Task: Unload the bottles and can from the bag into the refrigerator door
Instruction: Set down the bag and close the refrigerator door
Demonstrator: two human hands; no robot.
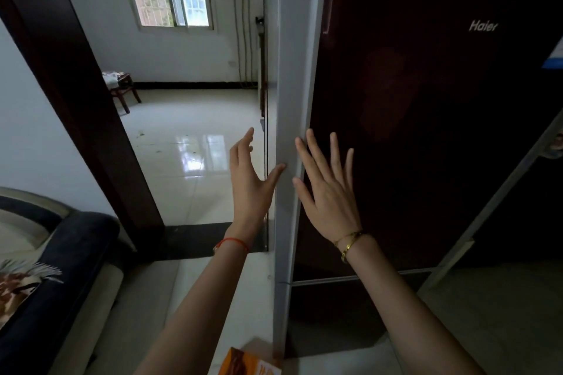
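Flanking the refrigerator door [292,100] edge, both hands [249,183] spread empty.

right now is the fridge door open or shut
Shut, it seems: the refrigerator door shows only its dark front, both hands spread at its edge.

Glossy pale tiled floor [195,161], dark refrigerator [426,131] standing on it, wooden stool [123,91] (far room), orange bag [246,364] at the refrigerator's foot

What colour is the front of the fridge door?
Very dark reddish brown, with a pale grey side edge, on the fridge door; the head view shows it.
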